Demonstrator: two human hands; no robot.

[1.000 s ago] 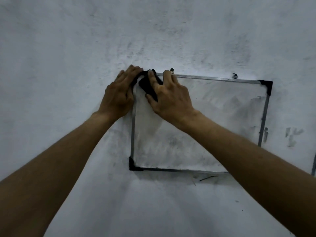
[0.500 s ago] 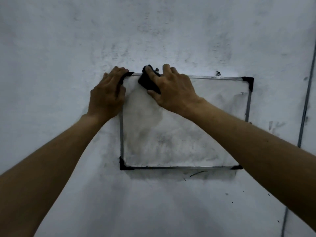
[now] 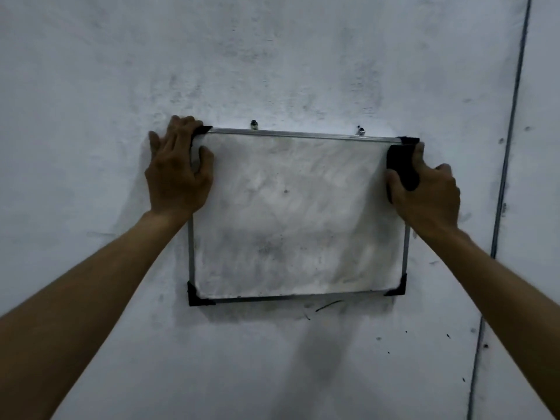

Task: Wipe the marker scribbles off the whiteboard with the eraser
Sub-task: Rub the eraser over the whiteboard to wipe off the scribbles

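Observation:
A small whiteboard [image 3: 297, 219] with a metal frame and black corner caps hangs on the wall from two screws. Its surface is smeared grey, with faint smudges and a small dark dot near the middle. My left hand [image 3: 178, 174] lies flat over the board's top left corner, fingers spread, thumb on the board face. My right hand [image 3: 427, 192] presses a black eraser [image 3: 401, 165] against the board's top right corner, just below the corner cap.
The wall [image 3: 272, 56] around the board is pale and stained with grey smudges. A thin vertical conduit or seam [image 3: 509, 140] runs down the wall to the right of the board. Dark marker flecks [image 3: 327, 306] dot the wall below the frame.
My right hand has swept the eraser from the top left of the board across to the top right corner. My left hand stays on the top left corner. The view has shifted.

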